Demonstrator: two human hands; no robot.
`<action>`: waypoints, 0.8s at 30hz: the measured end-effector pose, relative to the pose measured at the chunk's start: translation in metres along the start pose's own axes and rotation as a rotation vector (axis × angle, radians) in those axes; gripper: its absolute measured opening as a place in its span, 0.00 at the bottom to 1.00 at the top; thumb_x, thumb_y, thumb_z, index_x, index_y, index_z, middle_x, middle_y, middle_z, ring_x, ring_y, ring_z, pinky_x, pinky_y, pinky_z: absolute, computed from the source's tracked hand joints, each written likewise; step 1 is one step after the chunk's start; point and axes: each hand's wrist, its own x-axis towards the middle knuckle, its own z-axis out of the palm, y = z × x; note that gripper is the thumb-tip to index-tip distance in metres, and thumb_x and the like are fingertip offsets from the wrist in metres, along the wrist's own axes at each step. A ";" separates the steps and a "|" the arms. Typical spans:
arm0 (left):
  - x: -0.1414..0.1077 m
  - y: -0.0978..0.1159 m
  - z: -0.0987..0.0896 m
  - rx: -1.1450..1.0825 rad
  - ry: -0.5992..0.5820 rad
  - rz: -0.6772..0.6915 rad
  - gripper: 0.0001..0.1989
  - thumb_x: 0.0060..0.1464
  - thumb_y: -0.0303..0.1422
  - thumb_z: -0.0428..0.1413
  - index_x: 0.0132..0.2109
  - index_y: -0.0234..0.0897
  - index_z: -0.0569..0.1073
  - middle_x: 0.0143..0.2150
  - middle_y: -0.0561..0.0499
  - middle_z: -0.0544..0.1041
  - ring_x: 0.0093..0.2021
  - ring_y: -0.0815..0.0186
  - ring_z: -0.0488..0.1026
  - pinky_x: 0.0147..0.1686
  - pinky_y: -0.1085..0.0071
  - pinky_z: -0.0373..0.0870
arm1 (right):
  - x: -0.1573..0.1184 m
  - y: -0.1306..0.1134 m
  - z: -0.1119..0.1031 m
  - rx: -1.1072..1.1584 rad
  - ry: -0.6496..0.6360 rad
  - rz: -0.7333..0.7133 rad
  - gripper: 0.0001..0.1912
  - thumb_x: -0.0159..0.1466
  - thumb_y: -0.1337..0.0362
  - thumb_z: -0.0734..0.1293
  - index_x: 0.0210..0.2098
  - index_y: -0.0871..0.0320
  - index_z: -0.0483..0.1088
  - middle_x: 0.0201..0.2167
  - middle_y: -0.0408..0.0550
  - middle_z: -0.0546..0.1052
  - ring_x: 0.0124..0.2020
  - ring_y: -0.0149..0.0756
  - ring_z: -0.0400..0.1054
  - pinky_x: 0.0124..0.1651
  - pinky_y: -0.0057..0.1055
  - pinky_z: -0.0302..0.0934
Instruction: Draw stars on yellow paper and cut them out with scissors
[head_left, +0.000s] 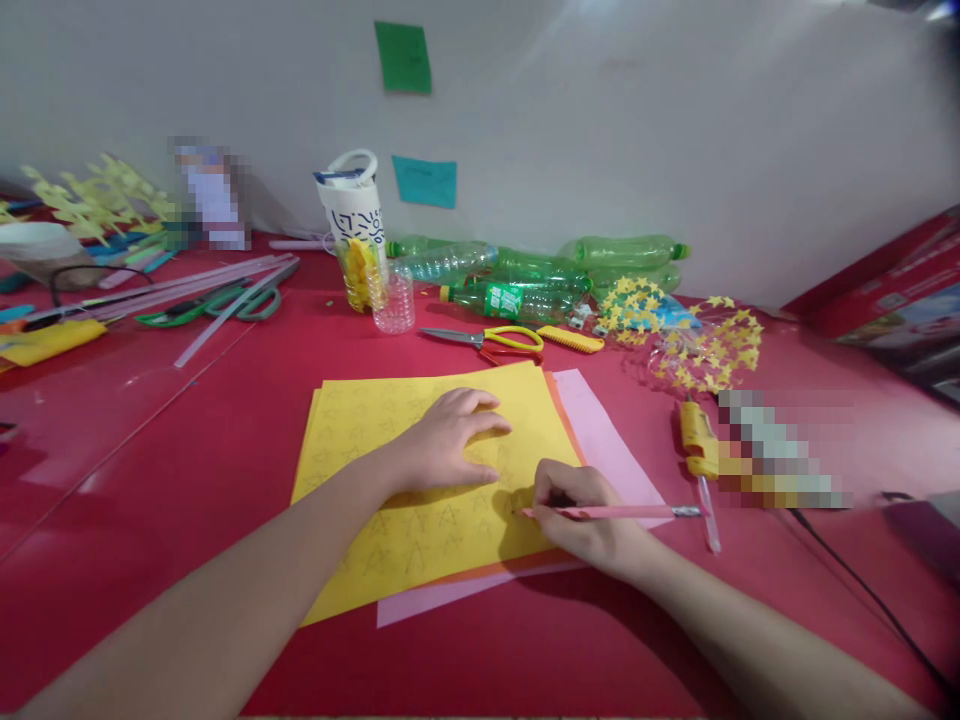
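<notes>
A yellow sheet [442, 545] with rows of pencilled stars lies on orange and pink paper [600, 430]. Flat on its upper middle rests my left hand [457, 440], its fingers spread and nothing in them. My right hand [581, 510] is closed around a pink pencil [637, 512] at the sheet's right side. The pencil's tip touches or nearly touches the yellow paper, and its eraser end points right.
Beyond the paper lie scissors [480, 338], a yellow comb-like tool [571, 340] and green bottles [525, 298]. A white tumbler [352, 215] stands behind a clear cup [393, 300]. At right are star decorations [705, 345] and a glue gun [699, 440]; green-handled scissors [259, 302] lie left.
</notes>
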 end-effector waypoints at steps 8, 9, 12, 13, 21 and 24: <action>0.001 -0.001 0.001 -0.011 0.013 0.007 0.24 0.46 0.43 0.59 0.51 0.44 0.70 0.58 0.45 0.62 0.59 0.52 0.56 0.57 0.56 0.52 | 0.001 -0.004 0.002 -0.031 -0.007 -0.004 0.06 0.57 0.70 0.62 0.25 0.57 0.59 0.18 0.37 0.64 0.20 0.25 0.54 0.22 0.22 0.47; 0.001 -0.002 0.002 -0.006 0.014 0.011 0.24 0.46 0.44 0.59 0.51 0.44 0.70 0.58 0.45 0.62 0.59 0.52 0.55 0.57 0.56 0.52 | 0.001 -0.005 0.003 -0.034 -0.012 -0.006 0.06 0.58 0.69 0.62 0.25 0.57 0.60 0.19 0.37 0.64 0.20 0.25 0.55 0.22 0.22 0.48; 0.001 -0.002 0.002 0.011 0.010 0.018 0.25 0.46 0.44 0.58 0.52 0.43 0.70 0.58 0.45 0.61 0.59 0.54 0.55 0.58 0.57 0.52 | 0.001 -0.007 0.003 -0.043 -0.012 -0.025 0.06 0.59 0.68 0.62 0.26 0.57 0.60 0.19 0.37 0.65 0.21 0.26 0.56 0.23 0.22 0.49; 0.001 -0.002 0.002 0.015 0.007 0.016 0.25 0.46 0.44 0.58 0.52 0.43 0.70 0.58 0.44 0.61 0.59 0.54 0.55 0.58 0.57 0.52 | 0.001 -0.008 0.003 -0.046 -0.011 -0.029 0.06 0.59 0.68 0.62 0.26 0.57 0.60 0.20 0.37 0.65 0.21 0.26 0.57 0.24 0.22 0.49; 0.001 0.000 0.000 0.010 -0.010 0.000 0.24 0.47 0.44 0.58 0.52 0.43 0.70 0.58 0.44 0.61 0.59 0.53 0.55 0.58 0.56 0.52 | 0.001 -0.007 0.004 -0.052 0.021 -0.017 0.07 0.58 0.67 0.62 0.25 0.57 0.59 0.18 0.37 0.64 0.19 0.25 0.55 0.22 0.22 0.48; 0.000 0.000 0.000 0.004 -0.009 0.000 0.25 0.47 0.44 0.58 0.52 0.43 0.70 0.59 0.45 0.61 0.59 0.53 0.55 0.58 0.56 0.52 | 0.001 -0.002 0.006 -0.060 0.068 -0.008 0.07 0.57 0.69 0.62 0.24 0.57 0.58 0.17 0.36 0.62 0.18 0.25 0.54 0.20 0.22 0.46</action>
